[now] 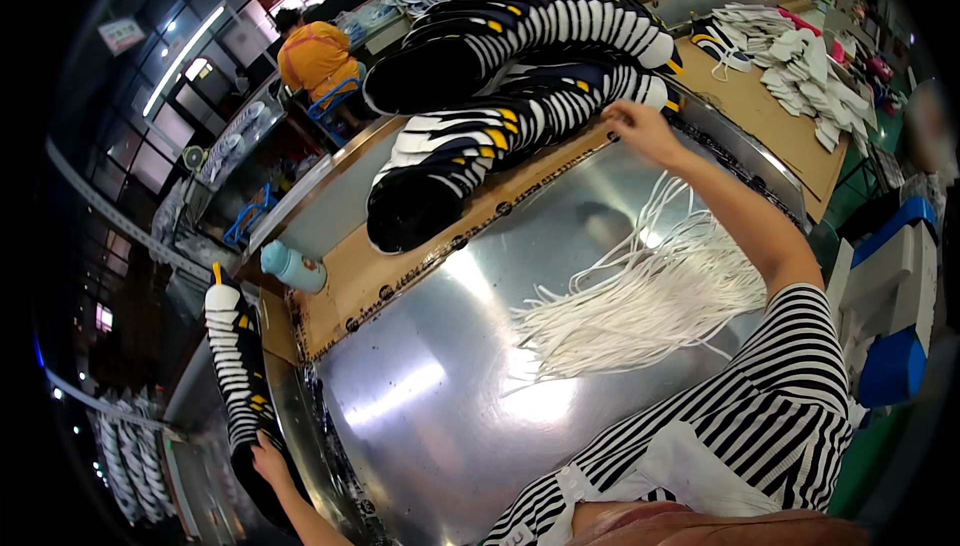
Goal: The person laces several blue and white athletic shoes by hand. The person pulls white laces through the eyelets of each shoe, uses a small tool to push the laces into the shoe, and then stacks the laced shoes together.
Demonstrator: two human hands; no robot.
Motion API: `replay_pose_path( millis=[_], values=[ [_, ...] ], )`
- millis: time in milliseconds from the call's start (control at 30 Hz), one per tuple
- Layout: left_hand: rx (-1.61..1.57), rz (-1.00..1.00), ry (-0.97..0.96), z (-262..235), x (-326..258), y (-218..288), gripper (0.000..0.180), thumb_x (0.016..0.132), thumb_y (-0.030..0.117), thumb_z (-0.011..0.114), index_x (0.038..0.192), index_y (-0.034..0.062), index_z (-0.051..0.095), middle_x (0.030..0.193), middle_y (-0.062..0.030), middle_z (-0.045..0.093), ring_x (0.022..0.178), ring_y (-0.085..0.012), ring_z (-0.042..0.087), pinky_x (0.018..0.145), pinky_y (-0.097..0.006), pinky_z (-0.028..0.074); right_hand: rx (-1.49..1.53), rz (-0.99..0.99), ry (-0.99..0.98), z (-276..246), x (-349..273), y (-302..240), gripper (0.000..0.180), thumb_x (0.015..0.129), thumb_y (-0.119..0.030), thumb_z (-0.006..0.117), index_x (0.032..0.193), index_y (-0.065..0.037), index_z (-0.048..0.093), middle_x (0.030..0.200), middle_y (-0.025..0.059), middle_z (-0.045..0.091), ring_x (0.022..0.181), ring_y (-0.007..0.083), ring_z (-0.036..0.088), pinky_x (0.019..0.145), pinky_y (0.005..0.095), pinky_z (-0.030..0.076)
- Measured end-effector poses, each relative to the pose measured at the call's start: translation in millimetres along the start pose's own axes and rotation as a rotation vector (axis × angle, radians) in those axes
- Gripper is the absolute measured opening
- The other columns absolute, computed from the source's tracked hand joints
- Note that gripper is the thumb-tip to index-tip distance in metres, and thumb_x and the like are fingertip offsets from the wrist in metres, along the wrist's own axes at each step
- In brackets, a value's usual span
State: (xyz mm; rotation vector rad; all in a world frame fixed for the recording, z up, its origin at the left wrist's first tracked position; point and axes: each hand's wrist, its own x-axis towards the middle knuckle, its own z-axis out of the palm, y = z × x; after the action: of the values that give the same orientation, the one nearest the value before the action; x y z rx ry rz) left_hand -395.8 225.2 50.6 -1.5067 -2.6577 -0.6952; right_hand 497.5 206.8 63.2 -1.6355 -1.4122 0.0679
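Note:
At the left edge of the metal worktable, my left hand (268, 460) grips the near end of a long row of nested black-and-white striped shoe uppers (228, 351) with yellow accents. My right hand (642, 134) is raised over the table's far side, beside the toe end of the lower row of nested uppers (560, 106). Its fingers are curled together, and whatever they may hold is too small to make out. Another row of nested uppers (550, 31) lies behind that one. A loose bundle of white shoelaces (650, 306) is spread on the metal tabletop (400, 456) before me.
A light-blue bottle (293, 266) stands at the table's far left corner. Cardboard (350, 271) lines the far edge. To the right, white pieces (815, 86) and a shoe (718, 46) lie on a brown board. A person in orange (318, 56) sits beyond the table.

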Motion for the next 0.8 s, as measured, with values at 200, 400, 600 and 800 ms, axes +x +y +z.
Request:
replay_pose_path(
  millis=[200,400,600,800],
  values=[
    [0.221,0.748,0.512,-7.0,-95.6,176.6,0.062,0.089,0.035,0.067,0.127,-0.0099,0.047,0.123,-0.0271,0.052,0.114,-0.0426,0.049,0.097,-0.048,0.04,-0.159,0.256,0.512,-104.1,74.6,107.1,0.06,0.078,-0.045,0.071,0.116,0.0,0.061,0.105,0.0168,0.068,0.098,0.0285,0.065,0.085,0.0366,0.05],
    [-0.658,0.788,-0.499,69.5,-130.5,450.6,0.075,0.086,0.037,0.074,0.138,-0.0063,0.043,0.134,-0.0213,0.053,0.118,-0.027,0.056,0.101,-0.035,0.042,-0.106,0.571,0.409,-109.3,151.6,145.5,0.111,0.063,-0.072,0.074,0.129,0.014,0.047,0.123,0.0289,0.059,0.11,0.0368,0.062,0.087,0.0416,0.052],
    [-0.731,0.631,-0.78,123.9,-116.0,691.6,0.095,0.076,0.067,0.069,0.136,-0.004,0.048,0.123,-0.0158,0.057,0.119,-0.0255,0.051,0.099,-0.033,0.037,-0.039,0.494,0.232,-102.4,171.7,169.4,0.066,0.06,-0.053,0.083,0.079,0.009,0.068,0.081,0.0172,0.068,0.07,0.0279,0.066,0.062,0.0387,0.05],
    [-1.386,0.484,-1.247,190.5,-129.6,804.8,0.068,0.082,0.046,0.075,0.13,0.0008,0.055,0.126,-0.0135,0.063,0.112,-0.0258,0.061,0.097,-0.036,0.047,0.289,0.48,0.145,-104.2,167.7,172.2,0.05,0.064,-0.038,0.087,0.088,0.0,0.063,0.058,0.0002,0.047,0.048,0.0099,0.039,0.045,0.0284,0.027]
  ],
)
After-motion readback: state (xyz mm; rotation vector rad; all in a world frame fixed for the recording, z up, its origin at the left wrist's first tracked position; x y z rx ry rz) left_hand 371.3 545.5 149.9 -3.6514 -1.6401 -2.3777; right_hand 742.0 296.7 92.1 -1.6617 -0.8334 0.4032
